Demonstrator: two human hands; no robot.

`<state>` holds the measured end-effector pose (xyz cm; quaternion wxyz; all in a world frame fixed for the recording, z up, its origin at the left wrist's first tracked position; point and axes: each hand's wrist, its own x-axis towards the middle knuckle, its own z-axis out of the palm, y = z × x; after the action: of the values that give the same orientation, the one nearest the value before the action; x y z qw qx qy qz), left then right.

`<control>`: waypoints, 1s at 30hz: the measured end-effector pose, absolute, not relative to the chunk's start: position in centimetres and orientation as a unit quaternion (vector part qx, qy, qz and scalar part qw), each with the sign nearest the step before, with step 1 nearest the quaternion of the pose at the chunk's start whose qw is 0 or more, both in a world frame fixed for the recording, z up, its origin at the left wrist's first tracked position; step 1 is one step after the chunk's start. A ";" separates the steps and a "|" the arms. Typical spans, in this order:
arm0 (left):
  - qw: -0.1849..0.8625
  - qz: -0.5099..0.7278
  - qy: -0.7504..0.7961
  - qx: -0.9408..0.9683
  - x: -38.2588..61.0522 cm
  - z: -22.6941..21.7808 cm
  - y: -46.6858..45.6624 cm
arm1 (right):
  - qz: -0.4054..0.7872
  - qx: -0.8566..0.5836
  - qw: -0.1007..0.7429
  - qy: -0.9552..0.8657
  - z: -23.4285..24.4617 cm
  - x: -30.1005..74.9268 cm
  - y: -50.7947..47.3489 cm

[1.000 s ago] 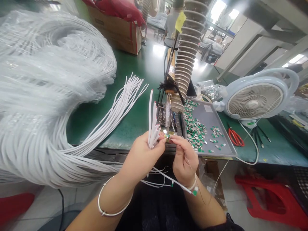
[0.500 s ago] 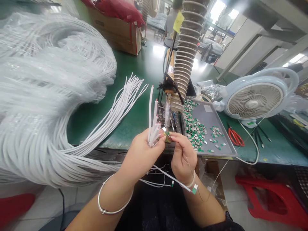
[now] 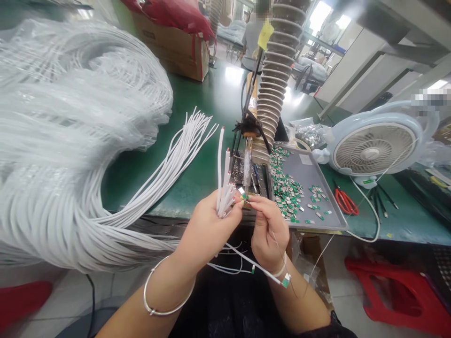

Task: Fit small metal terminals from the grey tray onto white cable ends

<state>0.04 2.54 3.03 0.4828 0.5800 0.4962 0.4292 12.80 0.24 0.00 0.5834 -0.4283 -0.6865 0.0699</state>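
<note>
My left hand (image 3: 211,227) is closed around several white cables (image 3: 221,176), their stripped ends pointing up. At its thumb and fingertips is a small connector (image 3: 243,193) with a metal shell and a green board. The fingers of my right hand (image 3: 269,225) pinch a thin wire, which looks like solder, close to that board. An upright soldering iron (image 3: 248,162) points its tip down at the spot where my fingertips meet; the exact contact is too small to see. Below my hands, a white cable (image 3: 255,264) ends in a green-and-silver connector (image 3: 286,280) by my right wrist.
A grey tray (image 3: 310,162) of loose connectors lies on the right, near red-handled pliers (image 3: 346,202) and a fan (image 3: 373,145). Large coils of white cable (image 3: 70,117) cover the left. A ribbed hose (image 3: 276,70) hangs behind the iron. A person (image 3: 251,40) is in the background.
The view has shifted very slightly. The connector at my left fingertips sits a touch lower relative to the iron; both hands keep their grip.
</note>
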 end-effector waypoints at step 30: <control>0.678 0.333 0.334 0.564 -2.0 -1.5 1.4 | -0.069 -0.577 0.373 -0.723 1.5 22.2 -0.9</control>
<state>-1.98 1.43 -1.55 0.6782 0.5640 0.3336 0.3326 22.17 -0.86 1.47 0.3729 -0.5769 -0.7234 -0.0695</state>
